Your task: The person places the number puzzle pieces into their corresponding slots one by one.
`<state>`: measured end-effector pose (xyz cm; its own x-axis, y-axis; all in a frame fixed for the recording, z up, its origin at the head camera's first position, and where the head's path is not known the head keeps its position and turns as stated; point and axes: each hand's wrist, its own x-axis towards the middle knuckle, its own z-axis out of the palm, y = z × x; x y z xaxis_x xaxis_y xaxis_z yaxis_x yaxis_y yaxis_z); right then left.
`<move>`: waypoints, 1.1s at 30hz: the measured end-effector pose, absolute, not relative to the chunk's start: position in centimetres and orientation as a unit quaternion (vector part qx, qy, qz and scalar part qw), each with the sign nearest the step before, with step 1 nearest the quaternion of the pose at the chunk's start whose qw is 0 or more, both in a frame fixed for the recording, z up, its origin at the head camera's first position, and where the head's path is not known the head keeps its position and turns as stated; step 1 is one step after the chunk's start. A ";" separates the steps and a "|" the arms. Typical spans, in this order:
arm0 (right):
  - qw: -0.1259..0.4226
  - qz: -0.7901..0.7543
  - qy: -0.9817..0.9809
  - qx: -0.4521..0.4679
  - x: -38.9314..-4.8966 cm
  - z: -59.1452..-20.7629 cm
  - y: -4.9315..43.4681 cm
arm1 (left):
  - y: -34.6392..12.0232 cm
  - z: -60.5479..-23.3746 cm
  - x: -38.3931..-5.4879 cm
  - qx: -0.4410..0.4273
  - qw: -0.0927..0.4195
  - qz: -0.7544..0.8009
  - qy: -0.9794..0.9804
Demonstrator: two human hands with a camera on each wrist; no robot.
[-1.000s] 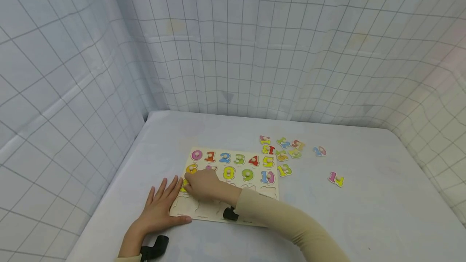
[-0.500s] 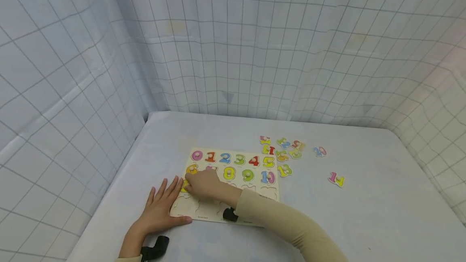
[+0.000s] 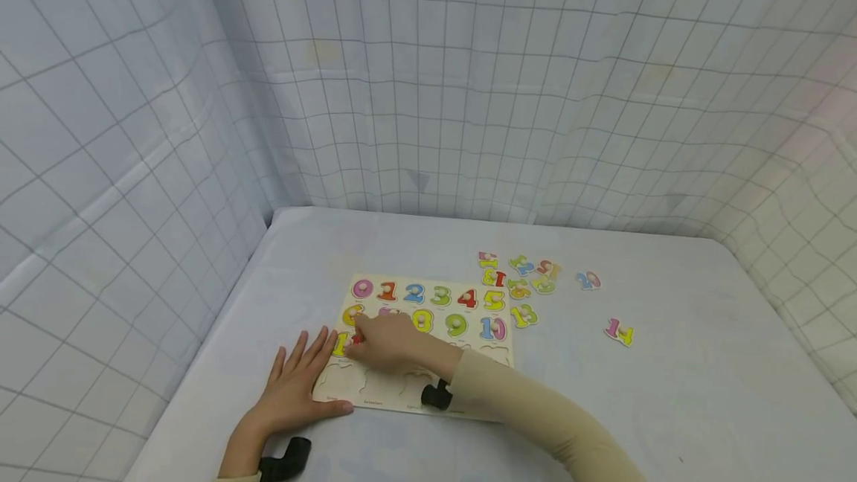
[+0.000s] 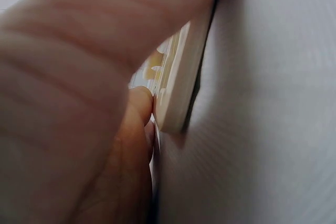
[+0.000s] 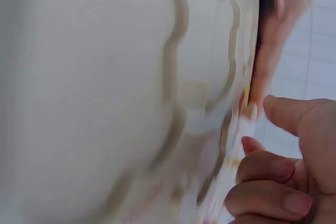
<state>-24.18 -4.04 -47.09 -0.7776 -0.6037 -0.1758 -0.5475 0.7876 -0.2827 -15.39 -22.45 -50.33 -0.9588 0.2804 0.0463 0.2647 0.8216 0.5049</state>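
Note:
A cream number puzzle board (image 3: 395, 396) lies on the table, with numbered pieces in its upper rows. My left hand (image 3: 297, 385) rests with fingers spread at its left edge, the thumb along the front corner. In the left wrist view the board's edge (image 4: 181, 85) shows beyond the thumb. My right hand (image 3: 388, 342) hovers over the board's left part, beside a yellow and red 11 piece (image 3: 341, 345) in the third row. In the right wrist view, the thumb and loosely bent fingers of the right hand (image 5: 283, 177) stand apart, holding nothing. The hand partly covers the 7.
Several loose number pieces lie right of the board, including a green and yellow 13 (image 3: 524, 315), a blue and pink 20 (image 3: 589, 280) and a pink and yellow piece (image 3: 619, 332). Grid-patterned white curtains (image 3: 428, 95) enclose the table (image 3: 703, 393).
My right hand has let go of the 11 piece and shifted slightly right, uncovering more of it in the third row. The left hand has kept its place.

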 end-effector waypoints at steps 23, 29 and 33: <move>0.047 -0.177 0.983 0.025 -34.0 -46.2 16.6 | -22.5 -50.4 -15.4 0.133 0.021 0.265 0.955; 0.076 -0.148 0.982 0.092 -35.0 -46.9 18.6 | -22.4 -50.6 -15.3 0.136 0.019 0.265 0.955; 0.084 -0.134 0.983 0.095 -35.1 -46.9 19.0 | -22.5 -50.7 -15.3 0.135 0.019 0.264 0.955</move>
